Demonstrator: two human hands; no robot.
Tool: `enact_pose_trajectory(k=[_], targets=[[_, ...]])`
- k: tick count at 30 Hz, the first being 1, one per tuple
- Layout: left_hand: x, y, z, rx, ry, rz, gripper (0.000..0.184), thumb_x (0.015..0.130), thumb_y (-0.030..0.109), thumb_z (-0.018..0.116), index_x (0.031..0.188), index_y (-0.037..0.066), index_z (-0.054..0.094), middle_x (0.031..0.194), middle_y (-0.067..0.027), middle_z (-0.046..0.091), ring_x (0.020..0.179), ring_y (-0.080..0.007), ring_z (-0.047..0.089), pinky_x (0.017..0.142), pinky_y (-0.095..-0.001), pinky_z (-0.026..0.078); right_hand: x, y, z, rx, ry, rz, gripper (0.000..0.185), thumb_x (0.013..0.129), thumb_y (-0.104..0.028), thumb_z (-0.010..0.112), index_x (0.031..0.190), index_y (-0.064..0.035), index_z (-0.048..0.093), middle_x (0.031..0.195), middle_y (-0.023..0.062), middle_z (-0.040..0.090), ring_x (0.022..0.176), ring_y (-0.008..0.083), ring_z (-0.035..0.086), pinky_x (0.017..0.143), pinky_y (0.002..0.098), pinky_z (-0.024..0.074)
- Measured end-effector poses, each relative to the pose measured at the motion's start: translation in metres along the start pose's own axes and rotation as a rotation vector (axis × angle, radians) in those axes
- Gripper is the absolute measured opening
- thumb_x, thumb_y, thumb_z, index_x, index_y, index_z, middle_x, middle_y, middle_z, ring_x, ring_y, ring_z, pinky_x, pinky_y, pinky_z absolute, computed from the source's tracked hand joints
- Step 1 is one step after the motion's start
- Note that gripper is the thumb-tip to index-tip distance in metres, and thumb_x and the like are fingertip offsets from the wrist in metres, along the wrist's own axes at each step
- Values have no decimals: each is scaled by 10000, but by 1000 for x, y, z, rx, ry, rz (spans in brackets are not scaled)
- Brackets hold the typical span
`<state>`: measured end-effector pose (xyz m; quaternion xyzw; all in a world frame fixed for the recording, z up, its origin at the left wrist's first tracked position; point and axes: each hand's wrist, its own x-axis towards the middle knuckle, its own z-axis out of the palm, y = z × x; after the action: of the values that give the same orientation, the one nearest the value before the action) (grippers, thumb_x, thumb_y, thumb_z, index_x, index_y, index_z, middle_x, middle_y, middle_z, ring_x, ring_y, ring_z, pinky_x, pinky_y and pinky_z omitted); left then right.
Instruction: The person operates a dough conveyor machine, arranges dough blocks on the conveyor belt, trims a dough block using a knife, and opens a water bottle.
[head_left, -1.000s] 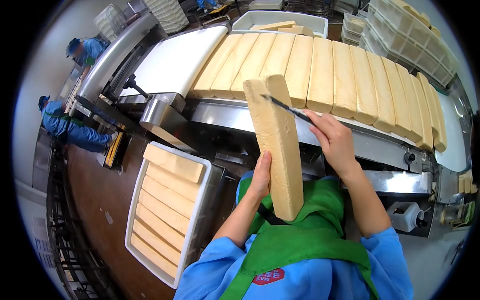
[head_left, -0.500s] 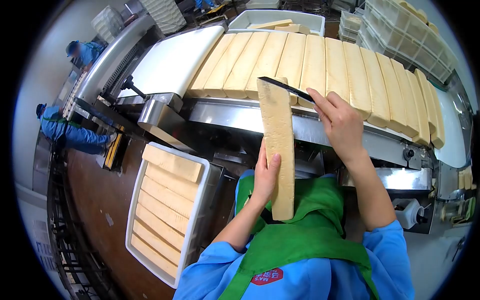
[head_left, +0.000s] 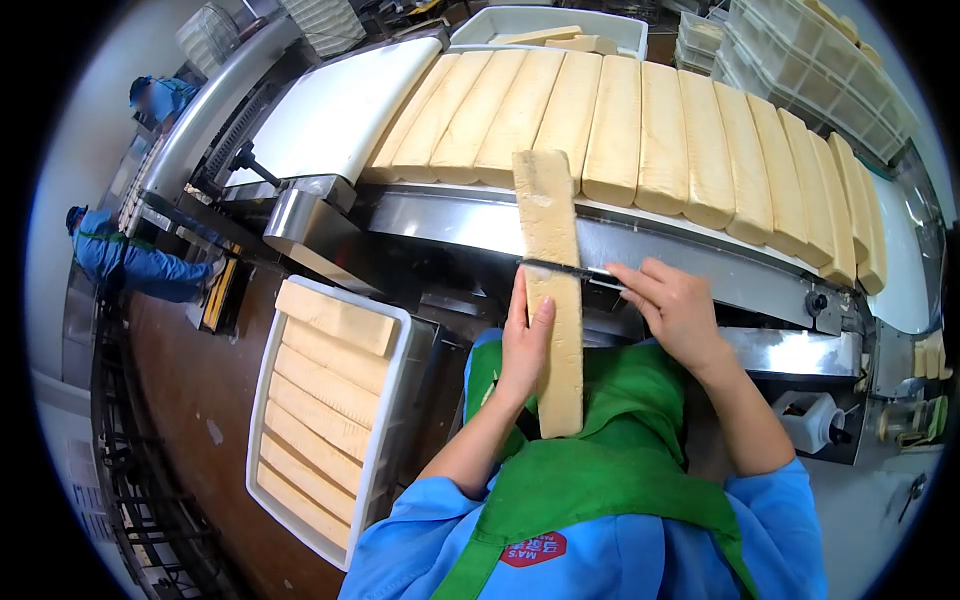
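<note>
Fingers [head_left: 645,284] of the right hand [head_left: 685,315]: knife handle [head_left: 604,278] is being pinched, dark blade [head_left: 556,267] is being held across the face of the pale block [head_left: 562,360]. Block is being gripped by the left hand [head_left: 525,350], thumb on face, fingers along left edge, near end by the green apron [head_left: 590,470]. Left fingertips could be nicked if the blade is slipping nearward; block could be twisted by uneven push.

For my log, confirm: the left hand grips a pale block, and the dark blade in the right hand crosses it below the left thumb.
Nearly: the head view shows the dark blade crossing the pale block above the left thumb. The left hand grips the block; the right hand holds the blade.
</note>
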<state>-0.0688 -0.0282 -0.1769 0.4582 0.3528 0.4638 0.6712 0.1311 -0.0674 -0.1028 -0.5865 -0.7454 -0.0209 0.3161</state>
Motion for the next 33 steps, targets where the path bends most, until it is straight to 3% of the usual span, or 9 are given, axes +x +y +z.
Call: enact_pose_trajectory(k=[5,9,20,25,26,33], targets=[[1,-1,-2,22,-41,-5,566,996,276,460,1457,26,246,1366,-75,440,1213,-138,426,1013,-278,344,30,15,-9,-17,245,96,313,839,-166,633,1152,-172,647,726,79,514,636,271,547,556,368,430],[4,2,-1,-82,-120,-82,508,999,315,450,1408,37,332,1287,-52,497,1130,-113,469,967,-272,381,49,19,-8,81,250,142,303,853,-170,619,1155,-165,645,731,78,520,633,266,548,557,364,430],[13,-1,-8,-135,-58,-157,495,997,360,444,1374,47,376,1231,-40,535,1067,-105,513,928,-279,420,1,12,16,211,126,94,342,815,-107,645,1154,-152,642,719,90,510,605,280,527,541,367,420],[21,5,-10,-235,-74,-189,484,998,381,422,1354,54,392,1176,-57,568,1018,-139,564,885,-297,464,-21,5,24,214,63,100,352,811,-120,655,1161,-160,645,701,88,491,575,257,523,524,353,421],[24,4,-11,-169,-43,-161,514,981,472,403,1285,61,451,1146,-83,597,1008,-182,596,865,-332,496,-24,5,25,207,46,98,357,810,-123,657,1165,-160,643,703,84,490,574,252,524,524,348,425],[32,19,-21,-204,-67,-186,547,972,489,413,1308,58,446,1171,-93,595,1030,-199,599,868,-350,508,-41,-4,33,203,-40,55,393,787,-133,670,1178,-146,632,708,55,480,582,217,516,530,333,442]])
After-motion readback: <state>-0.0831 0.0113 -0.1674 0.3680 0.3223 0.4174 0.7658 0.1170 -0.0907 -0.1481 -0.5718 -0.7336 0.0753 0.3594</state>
